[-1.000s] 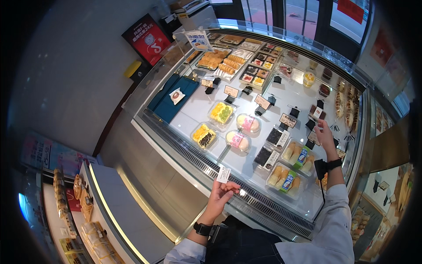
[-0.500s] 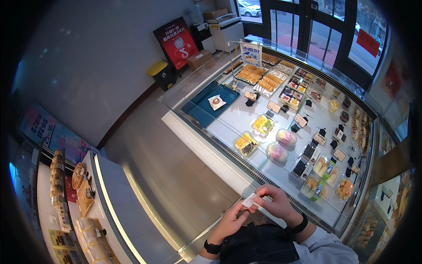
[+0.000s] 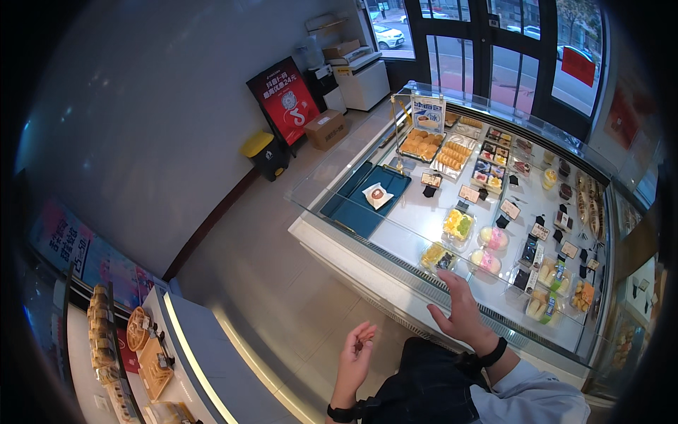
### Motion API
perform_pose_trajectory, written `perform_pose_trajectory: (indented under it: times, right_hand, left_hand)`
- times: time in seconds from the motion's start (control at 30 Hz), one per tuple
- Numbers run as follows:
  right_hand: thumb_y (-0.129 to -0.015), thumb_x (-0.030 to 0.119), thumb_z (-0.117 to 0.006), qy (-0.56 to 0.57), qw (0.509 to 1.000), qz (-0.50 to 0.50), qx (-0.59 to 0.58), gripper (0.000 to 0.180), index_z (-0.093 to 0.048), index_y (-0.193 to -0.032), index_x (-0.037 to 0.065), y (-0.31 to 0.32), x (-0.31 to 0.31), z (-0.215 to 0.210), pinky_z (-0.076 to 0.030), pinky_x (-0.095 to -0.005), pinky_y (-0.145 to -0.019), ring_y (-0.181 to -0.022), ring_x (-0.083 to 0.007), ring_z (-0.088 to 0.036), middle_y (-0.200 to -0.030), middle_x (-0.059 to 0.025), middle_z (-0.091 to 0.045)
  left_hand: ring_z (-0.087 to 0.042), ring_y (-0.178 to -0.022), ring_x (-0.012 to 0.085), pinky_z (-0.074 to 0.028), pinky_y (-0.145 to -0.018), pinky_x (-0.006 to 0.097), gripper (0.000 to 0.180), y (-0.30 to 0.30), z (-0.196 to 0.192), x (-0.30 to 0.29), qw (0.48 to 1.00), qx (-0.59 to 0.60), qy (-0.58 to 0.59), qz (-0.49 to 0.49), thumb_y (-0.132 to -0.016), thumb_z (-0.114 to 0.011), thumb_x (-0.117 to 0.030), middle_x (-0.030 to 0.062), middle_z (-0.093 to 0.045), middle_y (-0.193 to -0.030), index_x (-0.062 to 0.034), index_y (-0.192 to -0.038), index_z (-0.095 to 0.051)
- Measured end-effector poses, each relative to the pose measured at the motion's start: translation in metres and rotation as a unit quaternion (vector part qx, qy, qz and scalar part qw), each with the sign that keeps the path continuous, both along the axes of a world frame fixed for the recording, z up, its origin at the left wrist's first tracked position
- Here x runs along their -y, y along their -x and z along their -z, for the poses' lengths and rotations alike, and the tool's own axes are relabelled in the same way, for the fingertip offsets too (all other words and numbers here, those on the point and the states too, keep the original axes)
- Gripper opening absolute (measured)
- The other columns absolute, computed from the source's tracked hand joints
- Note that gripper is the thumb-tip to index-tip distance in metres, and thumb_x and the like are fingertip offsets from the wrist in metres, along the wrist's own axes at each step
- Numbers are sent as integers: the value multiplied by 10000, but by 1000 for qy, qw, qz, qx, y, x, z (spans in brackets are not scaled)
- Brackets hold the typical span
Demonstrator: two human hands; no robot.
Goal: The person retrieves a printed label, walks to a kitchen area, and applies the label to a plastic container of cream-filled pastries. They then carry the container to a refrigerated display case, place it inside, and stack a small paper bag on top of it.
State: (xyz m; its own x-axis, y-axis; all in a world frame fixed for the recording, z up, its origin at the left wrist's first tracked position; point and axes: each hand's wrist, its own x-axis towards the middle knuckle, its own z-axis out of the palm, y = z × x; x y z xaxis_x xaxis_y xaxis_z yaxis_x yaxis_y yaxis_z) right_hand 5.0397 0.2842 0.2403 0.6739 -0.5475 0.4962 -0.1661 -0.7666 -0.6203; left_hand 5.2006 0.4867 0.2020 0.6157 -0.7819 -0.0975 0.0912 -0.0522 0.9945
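Observation:
My right hand (image 3: 462,311) is raised at the front edge of the glass display case, its fingers stretched out and holding nothing. Just past its fingertips, inside the case, sits a clear box of yellow fruit cake with a dark topping (image 3: 438,258), partly covered by the hand. Lower and to the left, my left hand (image 3: 355,353) is held over the floor with its fingers curled inward. A small dark reddish patch shows within the curl, too small to name. No white slip can be seen in either hand.
The display case (image 3: 332,249) holds a teal tray (image 3: 353,212) with one wrapped pastry (image 3: 378,196), pink-banded round cakes (image 3: 493,238) and trays of rolls (image 3: 452,155). At left stands a bread shelf (image 3: 191,353). A yellow-lidded bin (image 3: 265,155) and a cardboard box (image 3: 326,130) are near the wall.
My hands have parted; the small white slip they held together is out of sight. My right hand has opened and reached up toward the case, and the view has shifted.

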Motion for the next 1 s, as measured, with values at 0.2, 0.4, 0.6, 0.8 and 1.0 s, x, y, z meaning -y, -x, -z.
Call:
perform_pose_trajectory:
  times: [0.2, 0.4, 0.6, 0.8, 1.0]
  right_hand:
    - [-810, 81, -661, -147, 973, 175, 2, 848, -144, -1477, 5, -18, 60, 57, -380, -452, -1028, -1196, -434, -491, -1292, -317, -482]
    - [-836, 122, -629, -201, 946, 256, -1, 849, -99, -1482, -29, -75, 103, 101, -369, -456, -1014, -1138, -419, -517, -1260, -274, -540]
    - [-802, 149, -658, -135, 942, 290, -103, 779, -240, -1421, -73, -94, 115, 107, -392, -440, -903, -953, -351, -548, -1220, -170, -608]
    - [-781, 108, -672, -155, 934, 312, -74, 792, -231, -1415, -71, -92, 115, 112, -418, -432, -887, -972, -322, -585, -1197, -152, -620]
    - [-729, 98, -701, -172, 916, 358, -50, 813, -259, -1391, -71, -96, 114, 115, -453, -413, -823, -846, -262, -632, -1148, -152, -646]
  left_hand:
    - [-593, -1056, 197, -487, -895, 306, 313, -92, -28, 69, 973, 229, -39, -10, -898, -568, -19, 118, -622, -1173, -34, -1210, -578]
    - [-633, -764, 184, -513, -691, 272, 187, -203, -70, 189, 929, 347, -91, 91, -887, -613, -65, 105, -678, -948, -53, -1052, -700]
    - [-613, -706, 212, -502, -619, 299, 147, -263, -36, 354, 874, 426, -98, 213, -880, -618, -80, 94, -622, -829, -25, -1009, -665]
    - [-664, -897, 345, -538, -765, 453, 324, -294, 73, 517, 679, 570, -269, 378, -878, -605, -374, 145, -694, -936, -57, -909, -663]
    - [-686, -964, 275, -547, -780, 388, 455, -290, 169, 589, 506, 636, -426, 397, -871, -588, -519, 89, -716, -1034, -114, -1020, -730]
